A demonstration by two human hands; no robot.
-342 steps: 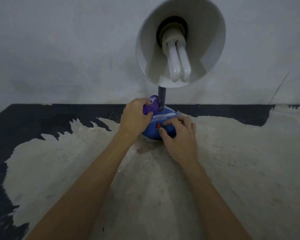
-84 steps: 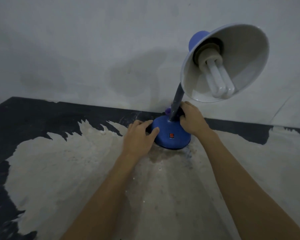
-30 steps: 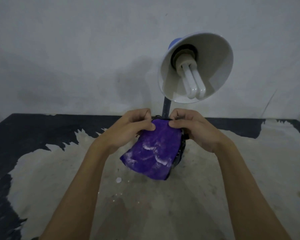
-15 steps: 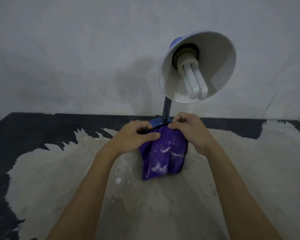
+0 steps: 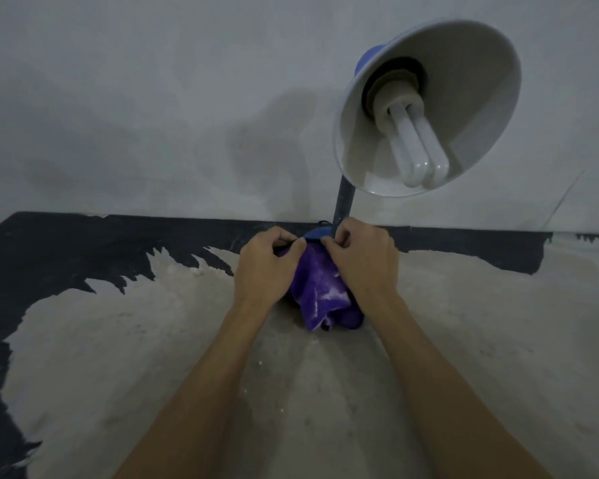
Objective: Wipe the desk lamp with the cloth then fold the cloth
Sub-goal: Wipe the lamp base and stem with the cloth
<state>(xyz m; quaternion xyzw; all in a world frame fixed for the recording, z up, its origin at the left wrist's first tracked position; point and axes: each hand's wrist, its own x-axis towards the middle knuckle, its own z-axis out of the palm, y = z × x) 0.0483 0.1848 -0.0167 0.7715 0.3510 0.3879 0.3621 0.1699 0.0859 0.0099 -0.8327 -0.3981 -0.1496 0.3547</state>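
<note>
A blue desk lamp stands against the wall, its white-lined shade [image 5: 464,98] tilted toward me with a folded tube bulb [image 5: 417,146] inside. Its dark neck [image 5: 343,205] runs down to a blue base [image 5: 317,233], mostly hidden. A purple cloth [image 5: 320,288] with pale dusty smears hangs bunched in front of the base. My left hand [image 5: 265,267] and my right hand [image 5: 360,261] both pinch its top edge, close together, and its lower end touches the surface.
The surface [image 5: 153,340] is worn, pale in the middle with dark patches [image 5: 66,254] at the left and along the back. A grey wall [image 5: 153,98] rises directly behind the lamp. Small white flecks [image 5: 260,364] lie near my forearms.
Earlier my hands worked at the lamp's base and neck. Over the last second the cloth, held spread between both hands, has been gathered narrower and lowered, with my hands drawing closer together.
</note>
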